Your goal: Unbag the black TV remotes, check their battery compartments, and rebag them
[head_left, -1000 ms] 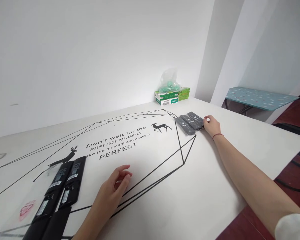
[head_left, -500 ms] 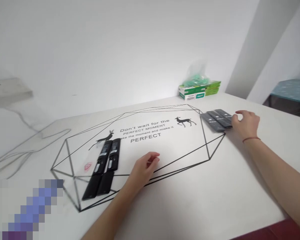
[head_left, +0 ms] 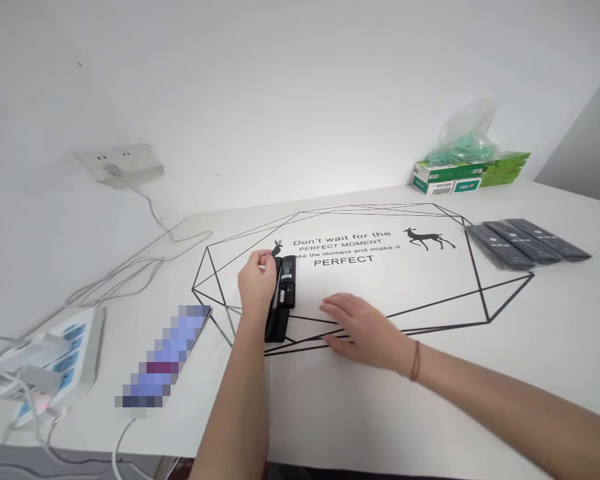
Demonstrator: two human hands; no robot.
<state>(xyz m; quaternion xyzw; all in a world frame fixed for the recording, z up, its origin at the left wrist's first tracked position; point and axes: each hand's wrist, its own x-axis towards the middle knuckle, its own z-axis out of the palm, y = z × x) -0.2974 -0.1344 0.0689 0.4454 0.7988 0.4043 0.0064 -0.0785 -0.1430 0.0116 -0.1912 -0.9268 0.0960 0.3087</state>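
Two black remote controls point(head_left: 288, 273) lie face down side by side on the printed table mat, with their battery ends uncovered and a black battery cover point(head_left: 277, 325) below the right one. My left hand point(head_left: 256, 283) is over the left remote, hiding most of it. Its fingers are curled together at the far end; what they hold, if anything, is hidden. To the right of the remotes, my right hand point(head_left: 365, 330) hovers low over the mat, fingers extended and thumb apart, holding nothing. Three dark remotes in clear sleeves point(head_left: 527, 243) lie in a row at the right.
At the left lie a blurred-out phone point(head_left: 167, 360) with a cable and a white power strip point(head_left: 80, 373) with plugs. Loose cables point(head_left: 125, 270) run to a wall socket point(head_left: 123, 163). Green-and-white boxes point(head_left: 447, 177) with a plastic bag point(head_left: 467, 137) on top stand against the wall.
The view has turned left. My right hand has left the sleeved remotes and come to the middle, its fingers now stretched. My left hand has moved left onto the left remote.
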